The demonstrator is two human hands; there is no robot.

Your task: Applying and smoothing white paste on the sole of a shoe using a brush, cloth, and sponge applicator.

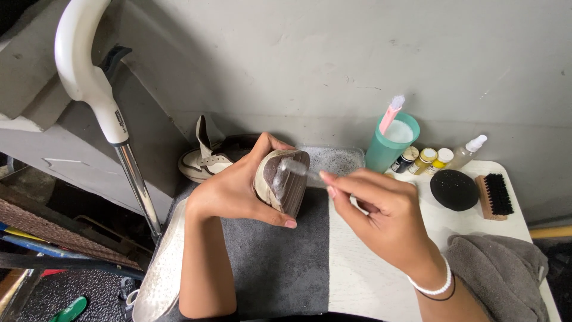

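Nearest me, a dark grey towel [274, 262] lies over the white table [357, 280], with a crumpled grey cloth [497, 268] at the near right corner. My right wrist carries a white bead bracelet [432, 288].

My left hand [235, 194] is closed around a sneaker [281, 180], gripping it from the left side, thumb under the front edge, fingers curled over the top. The shoe is held above the towel, sole turned toward me: brown outsole, cream sidewall, surface visibly worn and dull. My right hand [381, 209] is pinched narrow on a small clear-handled brush [298, 170], its head blurred against the sole; whether the bristles touch I cannot tell.

Beyond the hands, a speckled metal tray [339, 158] sits at the table's back edge. The matching second sneaker [205, 161], cream with brown trim, stands to the left against the wall. Further right: a teal cup [390, 146] holding a pink toothbrush [391, 113], three small paint bottles [424, 160], a clear spray bottle [468, 152], a round black sponge [454, 189] and a wooden-backed black brush [493, 195].
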